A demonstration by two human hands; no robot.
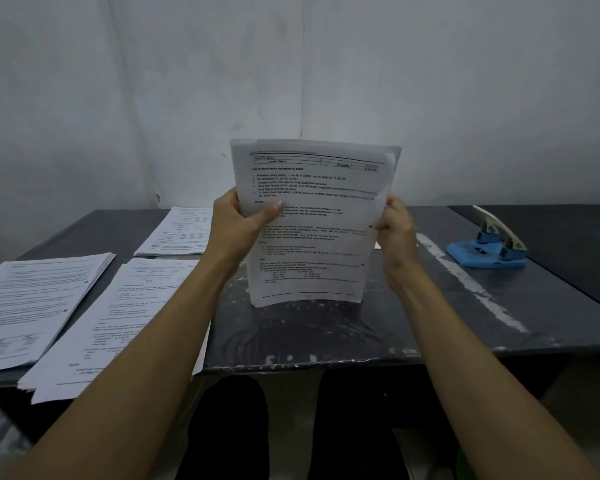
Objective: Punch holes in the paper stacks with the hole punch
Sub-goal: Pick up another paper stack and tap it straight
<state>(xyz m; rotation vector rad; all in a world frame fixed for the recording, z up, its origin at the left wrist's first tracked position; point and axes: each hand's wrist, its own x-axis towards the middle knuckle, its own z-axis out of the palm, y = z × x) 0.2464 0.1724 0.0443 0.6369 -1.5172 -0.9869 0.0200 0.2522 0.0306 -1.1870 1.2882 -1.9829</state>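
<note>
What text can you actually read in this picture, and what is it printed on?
Held paper stack, gripped by the left hand and right hand: "Jumlah" in the top table; the body text is too blurred to read.
Three paper stacks lying on the table: print too small and blurred to read.
Blue hole punch: no readable label or brand.

The held stack (312,220) stands upright on the table (465,306) at its middle. Left of it lie three stacks: one far (177,232), one near (125,317), one leftmost (32,306). The punch (487,245) sits on the table well right of it.
</note>
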